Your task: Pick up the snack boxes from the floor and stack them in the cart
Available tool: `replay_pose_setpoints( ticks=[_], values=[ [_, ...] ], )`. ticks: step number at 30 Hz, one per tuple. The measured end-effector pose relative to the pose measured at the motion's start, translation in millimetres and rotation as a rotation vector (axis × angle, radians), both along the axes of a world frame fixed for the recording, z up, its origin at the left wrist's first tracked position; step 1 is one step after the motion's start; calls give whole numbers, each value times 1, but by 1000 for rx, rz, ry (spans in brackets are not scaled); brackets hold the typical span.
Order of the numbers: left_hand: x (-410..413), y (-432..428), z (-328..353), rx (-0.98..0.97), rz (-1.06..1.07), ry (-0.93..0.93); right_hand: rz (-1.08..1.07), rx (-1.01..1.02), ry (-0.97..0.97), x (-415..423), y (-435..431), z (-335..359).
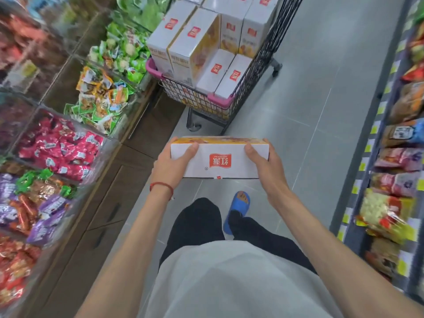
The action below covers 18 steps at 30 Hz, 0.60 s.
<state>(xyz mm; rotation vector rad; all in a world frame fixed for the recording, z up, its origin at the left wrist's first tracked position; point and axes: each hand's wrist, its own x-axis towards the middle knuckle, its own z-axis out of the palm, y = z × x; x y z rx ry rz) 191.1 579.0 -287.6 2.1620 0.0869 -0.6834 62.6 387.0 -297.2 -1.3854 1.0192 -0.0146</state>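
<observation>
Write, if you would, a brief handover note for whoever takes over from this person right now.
Hands: the left hand grips the left end of the snack box; the right hand grips its right end.
Position: the box is held level in front of the body, above the floor and short of the cart.
Done: the cart holds several matching boxes packed on end, plus two lower boxes at its near right corner.
Left: set this box into the cart, probably on those two. No further boxes show on the visible floor.
</observation>
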Motion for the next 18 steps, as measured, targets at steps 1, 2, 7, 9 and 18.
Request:
replay_pose_setpoints(
  ticks=[1,2,7,9,18],
  values=[
    [6,-13,3,-7,21,-5,-6,-14,1,10,-13,2],
    [14,-23,4,-2,38,-8,-11,-24,7,19,-25,6],
    [61,-66,9,82,80,-75,52,-49,28,76,-77,13],
    [83,-79,6,96,110,-88,76,-69,23,105,-96,15],
    [178,-133,4,82,289,-94,214,-170,13,237,-163,27]
  ],
)
